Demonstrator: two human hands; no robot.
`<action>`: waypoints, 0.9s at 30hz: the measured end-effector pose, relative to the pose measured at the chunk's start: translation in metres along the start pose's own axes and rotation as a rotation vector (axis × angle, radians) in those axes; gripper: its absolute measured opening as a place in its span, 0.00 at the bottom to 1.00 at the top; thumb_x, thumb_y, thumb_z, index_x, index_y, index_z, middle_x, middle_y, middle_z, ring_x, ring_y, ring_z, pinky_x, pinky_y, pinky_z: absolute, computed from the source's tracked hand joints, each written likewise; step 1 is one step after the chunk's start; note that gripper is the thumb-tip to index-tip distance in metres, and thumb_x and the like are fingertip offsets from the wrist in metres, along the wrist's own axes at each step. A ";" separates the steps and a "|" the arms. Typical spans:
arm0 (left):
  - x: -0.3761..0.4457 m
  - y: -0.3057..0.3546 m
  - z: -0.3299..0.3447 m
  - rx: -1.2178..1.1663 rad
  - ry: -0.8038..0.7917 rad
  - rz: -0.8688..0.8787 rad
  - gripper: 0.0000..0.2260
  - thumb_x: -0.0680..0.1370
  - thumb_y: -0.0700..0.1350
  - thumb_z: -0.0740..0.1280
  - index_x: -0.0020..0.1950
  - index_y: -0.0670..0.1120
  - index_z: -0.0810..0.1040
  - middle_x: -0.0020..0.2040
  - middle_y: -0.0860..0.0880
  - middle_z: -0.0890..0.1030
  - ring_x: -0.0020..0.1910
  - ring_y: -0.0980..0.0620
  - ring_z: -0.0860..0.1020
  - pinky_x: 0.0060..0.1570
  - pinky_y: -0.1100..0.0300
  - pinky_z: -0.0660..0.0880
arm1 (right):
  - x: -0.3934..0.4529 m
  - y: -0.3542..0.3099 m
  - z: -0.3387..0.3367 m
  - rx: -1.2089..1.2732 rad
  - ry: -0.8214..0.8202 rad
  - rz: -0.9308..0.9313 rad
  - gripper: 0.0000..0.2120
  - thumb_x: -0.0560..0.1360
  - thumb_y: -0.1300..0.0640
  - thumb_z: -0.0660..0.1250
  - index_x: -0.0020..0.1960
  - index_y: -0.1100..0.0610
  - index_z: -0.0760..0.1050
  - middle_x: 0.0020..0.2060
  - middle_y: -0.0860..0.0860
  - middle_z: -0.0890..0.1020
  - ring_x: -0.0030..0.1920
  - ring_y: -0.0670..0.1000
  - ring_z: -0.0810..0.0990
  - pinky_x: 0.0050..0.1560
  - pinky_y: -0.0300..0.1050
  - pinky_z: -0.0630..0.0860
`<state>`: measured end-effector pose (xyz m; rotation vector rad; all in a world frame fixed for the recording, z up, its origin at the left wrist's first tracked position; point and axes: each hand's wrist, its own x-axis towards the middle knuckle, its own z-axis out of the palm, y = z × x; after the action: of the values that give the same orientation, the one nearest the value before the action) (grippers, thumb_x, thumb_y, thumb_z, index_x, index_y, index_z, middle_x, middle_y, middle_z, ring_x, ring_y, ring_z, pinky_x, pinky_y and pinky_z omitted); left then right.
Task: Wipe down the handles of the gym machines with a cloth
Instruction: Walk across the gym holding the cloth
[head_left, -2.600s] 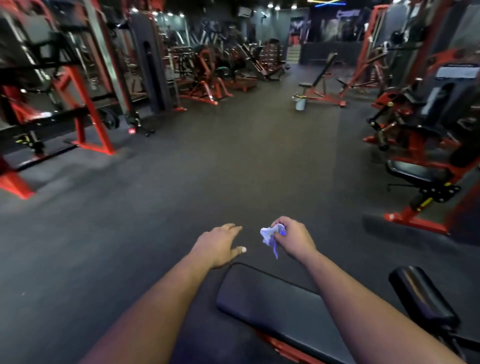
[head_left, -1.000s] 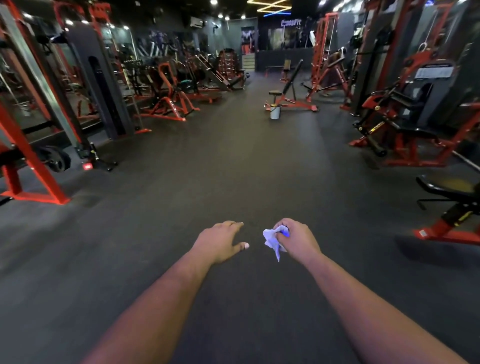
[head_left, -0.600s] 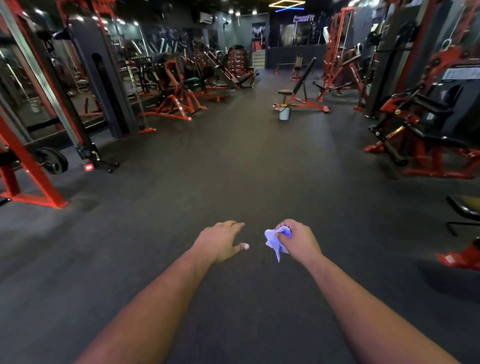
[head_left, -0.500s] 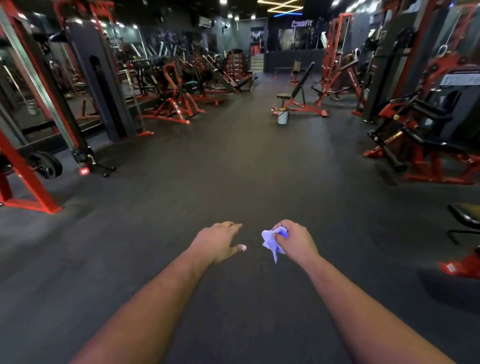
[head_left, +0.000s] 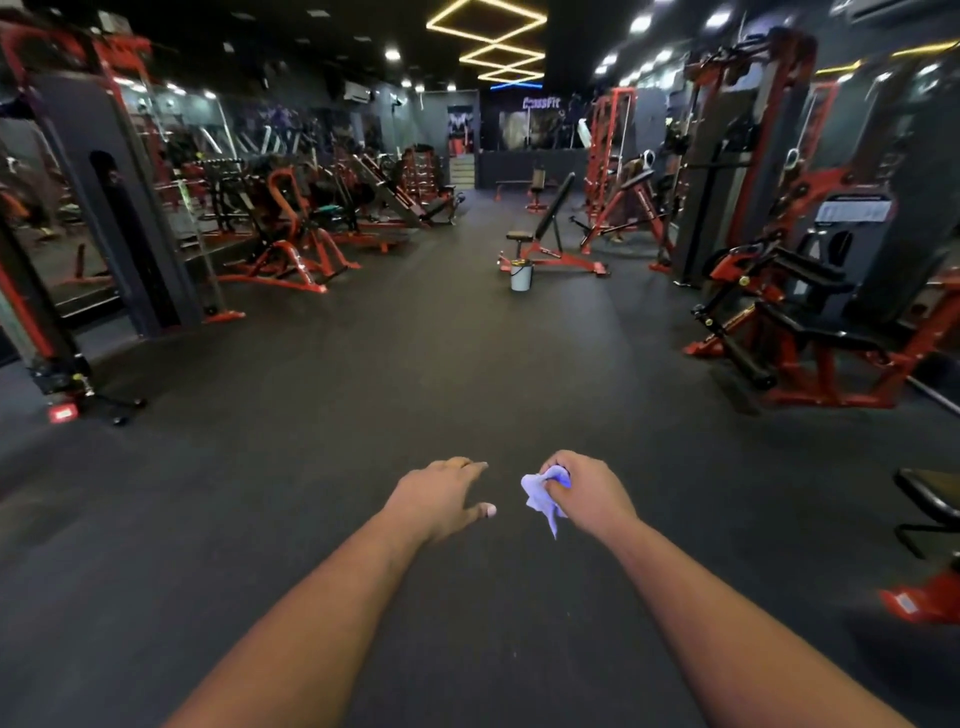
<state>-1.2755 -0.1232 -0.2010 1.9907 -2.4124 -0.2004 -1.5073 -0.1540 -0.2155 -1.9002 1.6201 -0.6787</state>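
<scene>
While no machine handle lies within reach of either hand, the step in hand reads as transit between machines, not wiping. Head view, the only one: right hand (head_left: 584, 491) held out over the floor, fingers curled round a bunched pale-blue cloth (head_left: 543, 496), a loose tail hanging below the fist. Left hand (head_left: 441, 496) just beside it, apart from the cloth, palm down, fingers relaxed and spread, holding nothing. Both arms stretched forward over bare dark rubber floor (head_left: 363, 395). Nearest equipment: a red-and-black seated machine (head_left: 810, 322) ahead on the right, with padded rollers low at its front; a black seat pad (head_left: 930, 501) at the right edge, cut off by the frame; a tall dark weight-stack column (head_left: 130, 223) on the left. Further down the aisle an incline bench (head_left: 550, 228) with a small pale bucket (head_left: 521, 275) on the floor touching or just in front of its foot; cannot tell which. Next move, by my reckoning: pick a machine, close in, bring the cloth hand onto a grip. Open room is wide down the middle aisle; hazards are the low red base frames jutting out on both sides, easy to clip with a foot.
</scene>
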 end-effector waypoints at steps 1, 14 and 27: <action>0.020 -0.006 -0.005 -0.001 0.009 0.007 0.33 0.81 0.66 0.61 0.82 0.55 0.58 0.81 0.54 0.63 0.78 0.49 0.65 0.70 0.48 0.70 | 0.018 -0.001 -0.004 0.007 0.020 0.009 0.06 0.67 0.53 0.62 0.41 0.44 0.76 0.34 0.41 0.84 0.35 0.46 0.84 0.42 0.53 0.83; 0.309 -0.038 -0.028 -0.007 0.003 0.033 0.33 0.80 0.66 0.62 0.82 0.55 0.58 0.80 0.54 0.64 0.77 0.49 0.65 0.70 0.48 0.70 | 0.282 0.043 -0.048 0.018 0.043 0.045 0.03 0.69 0.52 0.64 0.41 0.49 0.77 0.32 0.38 0.83 0.34 0.45 0.82 0.42 0.49 0.81; 0.584 -0.086 -0.045 0.015 -0.009 0.022 0.33 0.81 0.66 0.61 0.82 0.55 0.58 0.80 0.54 0.65 0.77 0.49 0.66 0.69 0.48 0.71 | 0.572 0.074 -0.074 -0.045 -0.011 0.039 0.10 0.62 0.47 0.63 0.39 0.51 0.77 0.30 0.43 0.83 0.33 0.48 0.83 0.40 0.49 0.81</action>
<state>-1.2998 -0.7143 -0.2094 1.9733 -2.4470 -0.1926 -1.5267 -0.7350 -0.1978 -1.8948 1.6744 -0.6197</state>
